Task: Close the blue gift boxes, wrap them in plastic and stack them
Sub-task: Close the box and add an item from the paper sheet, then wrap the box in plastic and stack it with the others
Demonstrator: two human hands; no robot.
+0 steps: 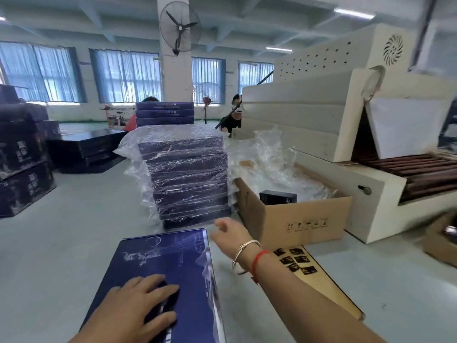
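wrapped stack point(188, 179) ahead, carton point(291, 219) (open) beside

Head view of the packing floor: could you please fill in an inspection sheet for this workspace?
Surface: grey floor, no table in view.
Job's things: blue gift box closed, unwrapped, nearest the camera; stack of wrapped boxes ahead of it.
Clutter: open cardboard carton holding loose plastic film and a small black box; flat cardboard sheet.
Grippers: left hand rests flat on the gift box; right hand reaches towards the stack, holding nothing.
Cables: nothing seen.
Surroundings: shrink tunnel machine on the right, dark box stacks on the left, wall fan.
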